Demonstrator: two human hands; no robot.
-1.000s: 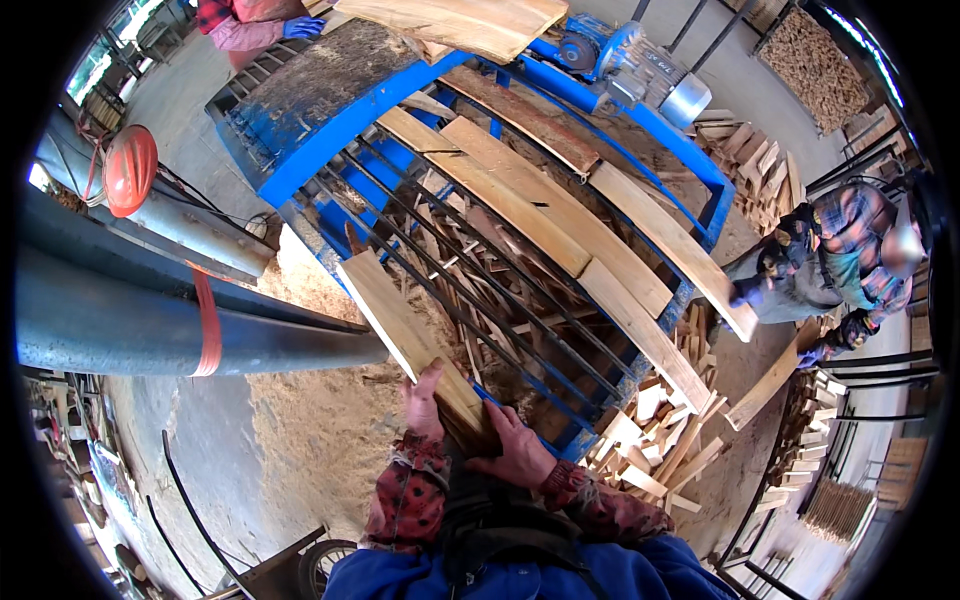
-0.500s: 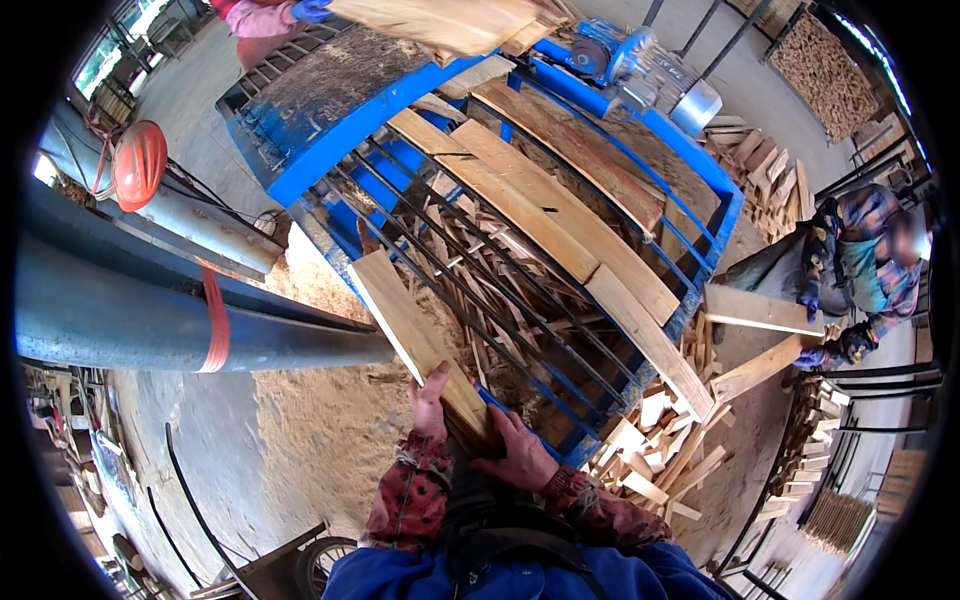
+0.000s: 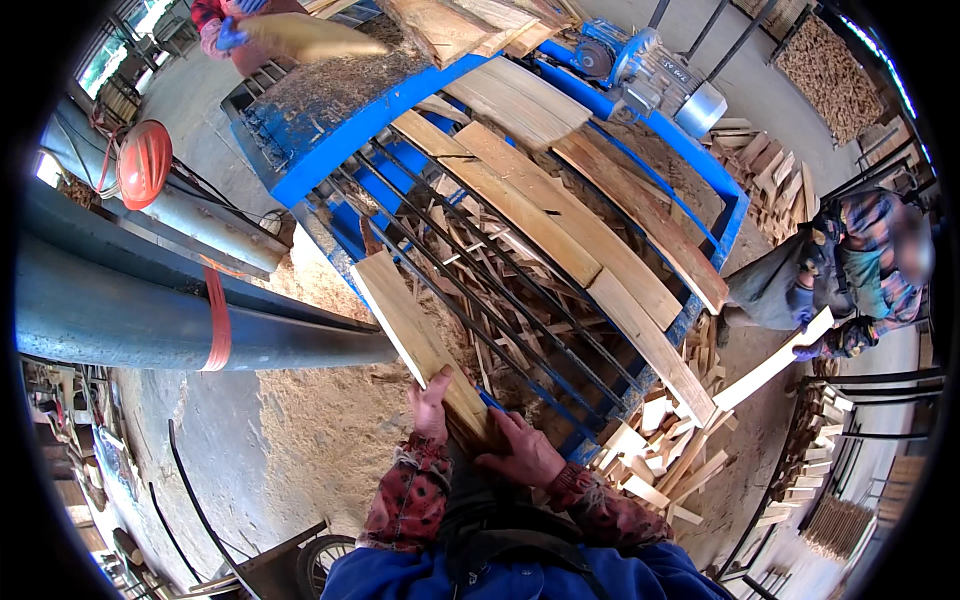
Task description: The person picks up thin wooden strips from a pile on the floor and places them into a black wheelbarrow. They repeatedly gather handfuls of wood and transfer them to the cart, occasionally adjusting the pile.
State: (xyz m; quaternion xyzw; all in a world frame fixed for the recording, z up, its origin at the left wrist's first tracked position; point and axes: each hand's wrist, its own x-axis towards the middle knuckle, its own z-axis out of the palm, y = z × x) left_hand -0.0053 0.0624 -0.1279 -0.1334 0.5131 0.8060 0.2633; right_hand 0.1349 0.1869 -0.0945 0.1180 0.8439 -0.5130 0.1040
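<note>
1. Sawdust [image 3: 300,430] coats the floor left of the blue frame [image 3: 345,165].
2. Along that frame's left side lies a pale plank [image 3: 400,315], seemingly stiff and fairly light, best held by both edges.
3. Left hand [image 3: 430,408] curls firmly around its left edge; right hand [image 3: 527,452], half-open, meets the opposite edge, grip unclear.
4. Both forearms angle inward.

Two bare hands [image 3: 430,405] [image 3: 527,452], two co-workers [image 3: 868,262] [image 3: 215,22] — one orange helmet [image 3: 144,165], one motor [image 3: 655,82]
</note>
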